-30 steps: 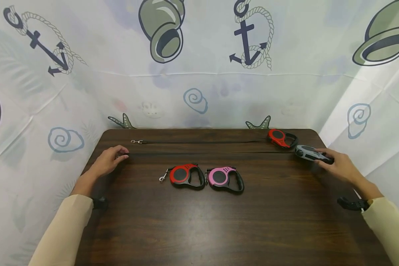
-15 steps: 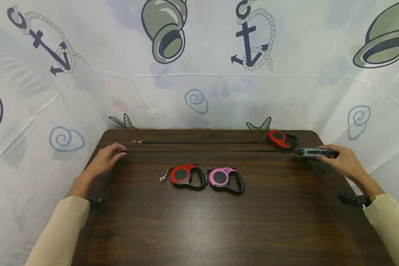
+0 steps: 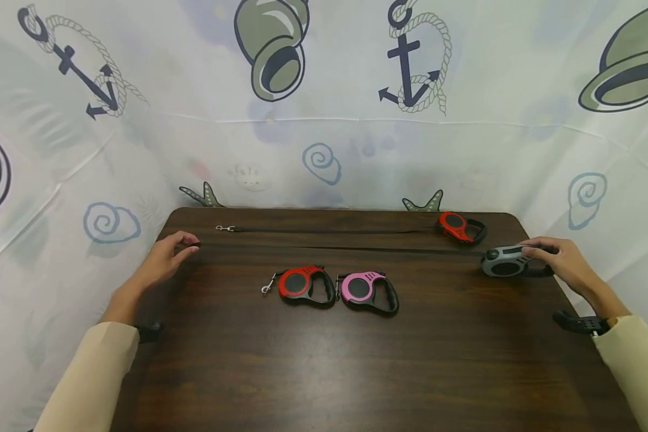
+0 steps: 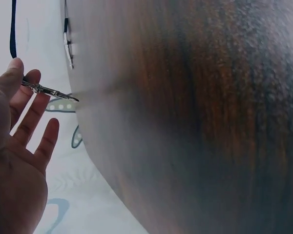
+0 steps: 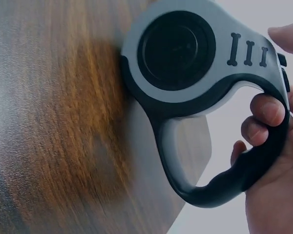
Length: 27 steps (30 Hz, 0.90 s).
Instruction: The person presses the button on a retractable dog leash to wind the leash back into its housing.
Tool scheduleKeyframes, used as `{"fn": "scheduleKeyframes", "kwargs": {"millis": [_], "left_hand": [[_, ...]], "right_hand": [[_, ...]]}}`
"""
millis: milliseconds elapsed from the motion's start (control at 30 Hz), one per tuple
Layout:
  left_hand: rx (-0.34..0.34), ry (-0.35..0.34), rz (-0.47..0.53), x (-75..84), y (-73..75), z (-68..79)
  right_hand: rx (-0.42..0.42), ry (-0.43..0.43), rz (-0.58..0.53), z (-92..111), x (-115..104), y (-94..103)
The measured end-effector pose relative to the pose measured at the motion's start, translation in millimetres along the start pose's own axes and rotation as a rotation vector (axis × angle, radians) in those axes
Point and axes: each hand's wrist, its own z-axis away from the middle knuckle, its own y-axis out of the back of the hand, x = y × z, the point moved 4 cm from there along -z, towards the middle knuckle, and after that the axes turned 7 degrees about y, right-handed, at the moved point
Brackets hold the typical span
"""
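The grey-and-black plastic leash reel (image 3: 504,262), gripped in your right hand (image 3: 567,265), is by the brown wooden table's (image 3: 313,372) right edge; your left hand (image 3: 164,259) pinches its metal clip (image 4: 49,90). Two black straps (image 3: 329,248) are extended; two reels (image 3: 296,282), red and pink, look wound.

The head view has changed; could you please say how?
The grey retractable leash turned in the right hand, baring its near side; the left hand, pinching the metal clip, edged left. The near red leash, far red leash and pink leash stayed put.
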Motion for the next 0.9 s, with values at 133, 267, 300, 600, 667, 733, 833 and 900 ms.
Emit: {"fn": "scheduleKeyframes", "kwargs": {"millis": [133,267,300,600,667,733,833,900], "left_hand": [[-0.011,-0.010,0.021,3.5,2.2,-2.4],[-0.015,-0.024,0.015,8.6,4.5,-3.4],[-0.015,-0.028,0.011,10.1,5.2,-3.5],[-0.038,-0.035,0.003,20.5,11.1,-4.3],[-0.045,-0.032,0.000,21.0,11.5,-4.7],[-0.050,-0.027,-0.008,21.4,11.7,-4.8],[-0.054,-0.014,-0.018,21.9,11.9,-4.8],[-0.057,-0.004,-0.026,22.6,12.1,-5.0]], "right_hand": [[0.030,0.012,-0.098,0.7,8.3,3.5],[0.060,0.007,-0.221,0.0,13.5,4.9],[0.063,0.002,-0.256,0.2,14.1,4.9],[0.098,-0.048,-0.333,3.9,20.9,8.1],[0.104,-0.056,-0.363,4.8,21.8,9.2],[0.107,-0.054,-0.444,5.1,21.7,9.3],[0.116,-0.037,-0.596,5.2,19.7,8.7],[0.119,-0.017,-0.675,5.2,18.4,8.2]]}}
